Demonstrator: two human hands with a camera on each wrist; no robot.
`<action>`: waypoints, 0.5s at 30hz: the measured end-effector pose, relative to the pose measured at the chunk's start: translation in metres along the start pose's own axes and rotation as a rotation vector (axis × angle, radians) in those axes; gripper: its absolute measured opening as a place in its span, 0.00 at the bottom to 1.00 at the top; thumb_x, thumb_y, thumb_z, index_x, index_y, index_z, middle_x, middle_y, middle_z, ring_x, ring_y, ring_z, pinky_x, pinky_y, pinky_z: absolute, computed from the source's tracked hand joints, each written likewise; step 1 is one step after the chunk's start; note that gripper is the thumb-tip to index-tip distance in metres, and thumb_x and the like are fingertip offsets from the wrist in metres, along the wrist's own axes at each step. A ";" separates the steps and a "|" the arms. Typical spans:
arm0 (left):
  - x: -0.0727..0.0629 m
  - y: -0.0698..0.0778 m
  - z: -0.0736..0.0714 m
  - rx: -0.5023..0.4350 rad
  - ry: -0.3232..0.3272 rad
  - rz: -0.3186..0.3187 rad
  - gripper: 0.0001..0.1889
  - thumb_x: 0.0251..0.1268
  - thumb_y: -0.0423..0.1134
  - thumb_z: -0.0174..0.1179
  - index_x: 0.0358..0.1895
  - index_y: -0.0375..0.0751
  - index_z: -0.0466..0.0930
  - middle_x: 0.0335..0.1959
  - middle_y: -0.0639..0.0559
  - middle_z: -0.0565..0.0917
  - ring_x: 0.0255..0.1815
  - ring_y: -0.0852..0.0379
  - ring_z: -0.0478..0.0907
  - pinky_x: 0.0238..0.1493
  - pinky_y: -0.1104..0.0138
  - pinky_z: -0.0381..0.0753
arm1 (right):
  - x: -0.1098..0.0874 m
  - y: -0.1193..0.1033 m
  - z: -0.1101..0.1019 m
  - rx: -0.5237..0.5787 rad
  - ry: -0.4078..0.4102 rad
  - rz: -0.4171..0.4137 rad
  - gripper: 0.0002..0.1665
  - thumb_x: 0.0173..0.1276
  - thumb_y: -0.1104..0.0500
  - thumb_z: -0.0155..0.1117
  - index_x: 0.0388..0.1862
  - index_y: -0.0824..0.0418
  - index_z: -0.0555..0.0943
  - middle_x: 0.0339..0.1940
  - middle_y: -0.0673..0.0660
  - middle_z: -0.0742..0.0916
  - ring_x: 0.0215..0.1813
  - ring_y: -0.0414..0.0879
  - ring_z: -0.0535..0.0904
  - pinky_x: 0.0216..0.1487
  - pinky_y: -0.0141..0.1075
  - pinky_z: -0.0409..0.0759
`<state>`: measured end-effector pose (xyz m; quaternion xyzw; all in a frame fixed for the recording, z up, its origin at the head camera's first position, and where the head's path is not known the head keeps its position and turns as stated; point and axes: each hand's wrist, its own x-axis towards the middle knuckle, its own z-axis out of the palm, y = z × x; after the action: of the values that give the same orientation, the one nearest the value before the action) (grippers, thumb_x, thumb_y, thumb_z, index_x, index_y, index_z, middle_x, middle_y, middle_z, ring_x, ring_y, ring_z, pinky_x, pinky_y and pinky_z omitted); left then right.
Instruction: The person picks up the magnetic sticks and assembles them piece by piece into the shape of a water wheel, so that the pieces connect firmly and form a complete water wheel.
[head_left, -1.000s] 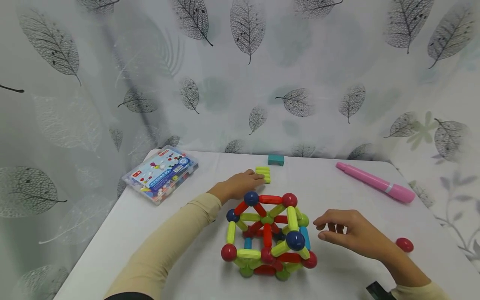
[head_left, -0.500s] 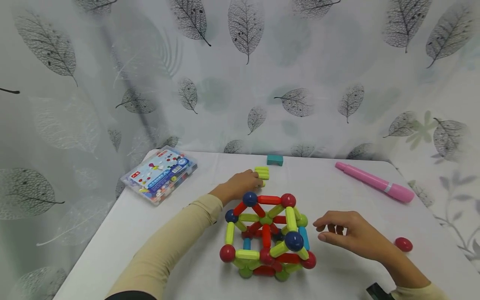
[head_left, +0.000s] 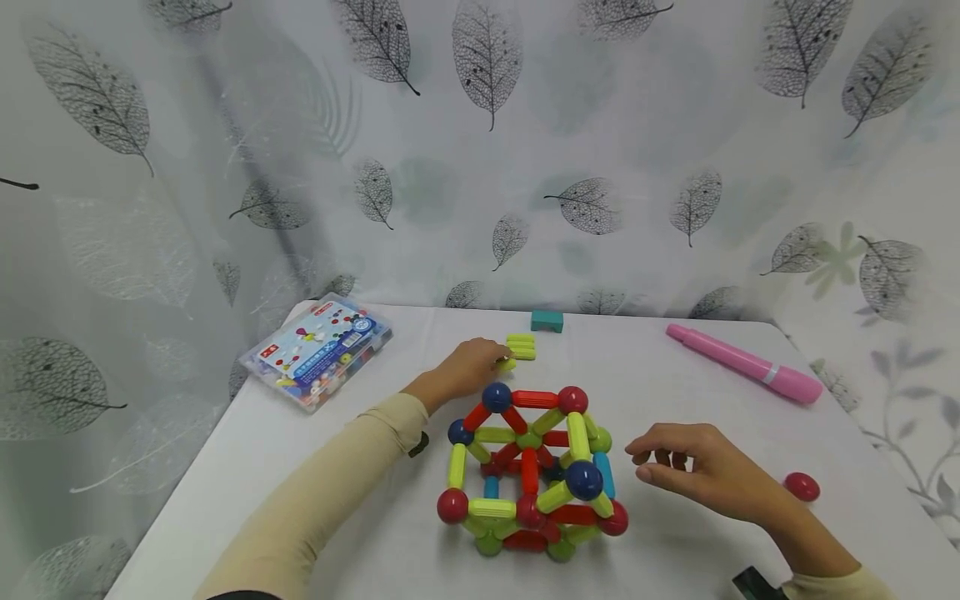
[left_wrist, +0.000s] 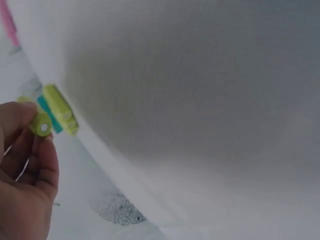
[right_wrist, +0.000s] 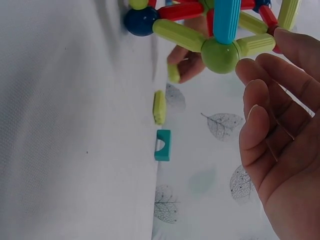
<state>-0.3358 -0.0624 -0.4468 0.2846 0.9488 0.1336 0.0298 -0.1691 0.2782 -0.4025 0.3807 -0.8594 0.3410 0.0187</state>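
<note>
Between thumb and fingers, my left hand pinches a yellow-green magnetic rod, its round end with a pale centre showing in the left wrist view. Several like rods lie just beyond that hand. Nearer me stands a frame of magnetic rods and balls, in red, yellow-green and blue. To the right of this frame, my right hand holds nothing; its fingers are loosely bent. In the right wrist view its fingertips appear close to a green ball; whether they touch is unclear.
A clear box of pieces with a printed lid lies at the back left. The teal block stands by the table's back edge. At right are a big pink marker and a red ball.
My left hand has taken hold of one yellow-green rod and drawn it left, away from the others. The right hand stays beside the frame. The head view has shifted slightly.
</note>
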 end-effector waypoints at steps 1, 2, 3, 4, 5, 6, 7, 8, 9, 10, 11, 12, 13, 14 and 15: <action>-0.004 -0.002 -0.004 -0.041 0.025 -0.009 0.22 0.70 0.35 0.65 0.66 0.43 0.79 0.56 0.51 0.86 0.57 0.55 0.81 0.63 0.62 0.79 | 0.000 0.000 0.000 0.000 0.001 0.000 0.17 0.67 0.64 0.71 0.52 0.49 0.86 0.38 0.41 0.88 0.35 0.34 0.78 0.31 0.29 0.78; -0.009 -0.003 -0.009 -0.088 0.050 -0.019 0.21 0.70 0.35 0.65 0.65 0.43 0.80 0.55 0.51 0.87 0.55 0.55 0.82 0.62 0.63 0.80 | 0.000 0.000 0.000 0.000 0.002 0.000 0.17 0.67 0.64 0.71 0.52 0.49 0.86 0.38 0.41 0.88 0.35 0.34 0.78 0.31 0.29 0.79; -0.015 -0.005 -0.015 -0.146 0.077 -0.033 0.20 0.70 0.35 0.65 0.64 0.42 0.80 0.54 0.50 0.87 0.53 0.55 0.82 0.59 0.63 0.81 | 0.000 0.000 0.001 0.001 0.003 -0.001 0.17 0.67 0.64 0.71 0.52 0.49 0.86 0.38 0.41 0.88 0.35 0.34 0.78 0.31 0.29 0.79; -0.023 -0.006 -0.021 -0.213 0.103 -0.047 0.20 0.70 0.35 0.64 0.64 0.41 0.81 0.53 0.49 0.87 0.52 0.54 0.82 0.57 0.63 0.82 | 0.000 0.000 0.001 0.003 0.003 0.000 0.17 0.67 0.65 0.71 0.52 0.49 0.86 0.38 0.40 0.88 0.35 0.34 0.78 0.32 0.29 0.79; -0.031 -0.007 -0.028 -0.282 0.132 -0.064 0.20 0.71 0.36 0.64 0.64 0.41 0.81 0.53 0.50 0.87 0.51 0.55 0.83 0.55 0.63 0.83 | 0.000 0.000 0.001 0.003 0.003 0.002 0.17 0.67 0.65 0.71 0.52 0.49 0.86 0.38 0.40 0.88 0.35 0.34 0.78 0.32 0.29 0.79; -0.040 -0.008 -0.035 -0.357 0.157 -0.086 0.20 0.71 0.37 0.64 0.64 0.42 0.81 0.52 0.50 0.87 0.50 0.55 0.83 0.54 0.63 0.84 | 0.000 0.000 0.001 0.004 0.002 0.006 0.17 0.68 0.65 0.71 0.52 0.49 0.86 0.38 0.39 0.88 0.35 0.34 0.78 0.32 0.29 0.79; -0.051 -0.008 -0.042 -0.437 0.181 -0.109 0.20 0.71 0.38 0.64 0.64 0.42 0.81 0.52 0.50 0.87 0.50 0.55 0.82 0.53 0.63 0.84 | 0.000 0.000 0.001 0.005 0.002 0.010 0.17 0.68 0.65 0.70 0.52 0.49 0.86 0.39 0.39 0.88 0.35 0.34 0.78 0.32 0.29 0.79; -0.062 -0.008 -0.049 -0.524 0.195 -0.131 0.20 0.71 0.38 0.64 0.64 0.42 0.81 0.52 0.50 0.86 0.50 0.55 0.82 0.54 0.62 0.84 | 0.000 0.000 0.001 0.005 0.000 0.014 0.17 0.68 0.65 0.70 0.52 0.49 0.86 0.39 0.39 0.87 0.35 0.34 0.78 0.31 0.29 0.79; -0.073 -0.007 -0.054 -0.613 0.203 -0.151 0.20 0.71 0.39 0.64 0.64 0.43 0.81 0.52 0.50 0.86 0.51 0.54 0.82 0.55 0.61 0.84 | 0.000 0.000 0.001 0.007 -0.002 0.019 0.17 0.68 0.64 0.70 0.52 0.49 0.86 0.39 0.39 0.87 0.35 0.34 0.78 0.32 0.29 0.79; -0.084 -0.005 -0.059 -0.701 0.207 -0.172 0.20 0.70 0.39 0.65 0.64 0.43 0.81 0.51 0.50 0.86 0.51 0.54 0.82 0.56 0.60 0.84 | 0.000 0.000 0.001 0.007 -0.006 0.024 0.16 0.69 0.64 0.70 0.53 0.49 0.86 0.39 0.39 0.87 0.35 0.34 0.78 0.32 0.29 0.79; -0.095 -0.002 -0.063 -0.785 0.204 -0.195 0.21 0.70 0.40 0.65 0.64 0.43 0.80 0.52 0.49 0.86 0.51 0.53 0.82 0.57 0.59 0.83 | 0.000 0.000 0.001 0.007 -0.009 0.026 0.16 0.69 0.64 0.69 0.53 0.49 0.86 0.39 0.39 0.88 0.35 0.35 0.78 0.32 0.29 0.79; -0.106 0.001 -0.067 -0.873 0.193 -0.214 0.22 0.69 0.41 0.66 0.64 0.43 0.80 0.52 0.48 0.85 0.52 0.52 0.82 0.58 0.58 0.83 | 0.000 0.000 0.001 0.007 -0.011 0.028 0.16 0.69 0.64 0.69 0.53 0.49 0.86 0.40 0.39 0.88 0.35 0.35 0.78 0.32 0.29 0.79; -0.117 0.005 -0.070 -0.950 0.180 -0.226 0.22 0.69 0.41 0.66 0.65 0.43 0.79 0.52 0.47 0.84 0.52 0.51 0.82 0.59 0.58 0.82 | 0.000 0.000 0.001 0.007 -0.012 0.028 0.16 0.69 0.64 0.69 0.53 0.49 0.86 0.40 0.39 0.88 0.35 0.35 0.78 0.32 0.29 0.79; -0.127 0.009 -0.071 -1.016 0.164 -0.230 0.23 0.69 0.41 0.66 0.65 0.42 0.78 0.53 0.46 0.84 0.52 0.50 0.82 0.59 0.57 0.82 | 0.000 0.000 0.001 0.005 -0.014 0.028 0.16 0.69 0.64 0.69 0.53 0.49 0.86 0.40 0.39 0.88 0.35 0.34 0.78 0.32 0.29 0.79; -0.136 0.013 -0.073 -1.072 0.149 -0.230 0.24 0.69 0.41 0.66 0.65 0.41 0.77 0.53 0.45 0.83 0.52 0.50 0.82 0.59 0.58 0.82 | 0.001 0.000 0.001 0.004 -0.014 0.028 0.16 0.69 0.64 0.69 0.53 0.49 0.86 0.40 0.39 0.87 0.35 0.34 0.78 0.32 0.29 0.79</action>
<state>-0.2250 -0.1436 -0.3761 0.1137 0.7726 0.6134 0.1178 -0.1694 0.2774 -0.4027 0.3712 -0.8639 0.3404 0.0072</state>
